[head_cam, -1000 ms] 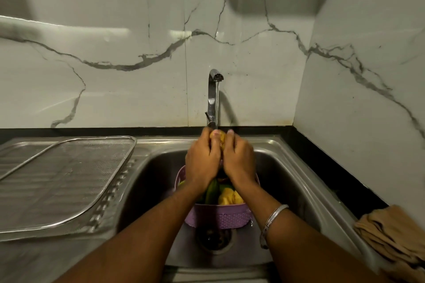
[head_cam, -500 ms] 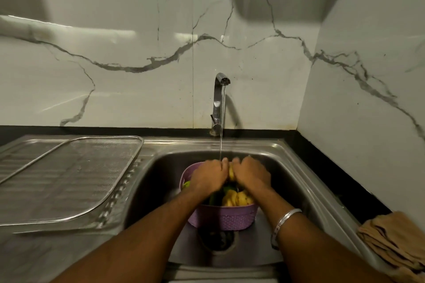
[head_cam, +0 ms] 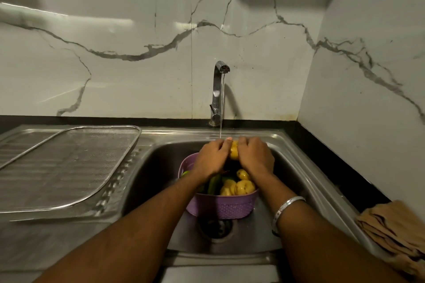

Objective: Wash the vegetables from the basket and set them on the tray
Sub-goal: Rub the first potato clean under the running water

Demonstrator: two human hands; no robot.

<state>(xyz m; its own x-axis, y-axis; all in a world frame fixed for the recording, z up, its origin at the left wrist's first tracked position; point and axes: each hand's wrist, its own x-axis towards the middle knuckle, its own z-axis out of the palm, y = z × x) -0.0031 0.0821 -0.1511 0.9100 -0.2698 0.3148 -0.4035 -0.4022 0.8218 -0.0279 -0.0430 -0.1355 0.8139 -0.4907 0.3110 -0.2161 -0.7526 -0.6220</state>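
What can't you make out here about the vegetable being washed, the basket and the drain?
Head view only:
- Yellow vegetable: mostly hidden by the left hand and right hand; kind unclear.
- Purple basket: the forearms cover part of its contents; count unknown.
- Drain: the basket hides its upper part.
- Brown cloth: cut off by the right edge.

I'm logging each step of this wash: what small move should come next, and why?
Probably carry the yellow vegetable left to the mesh tray. The left hand and right hand both grip it under the running tap, above the purple basket, and the tray holds nothing yet.
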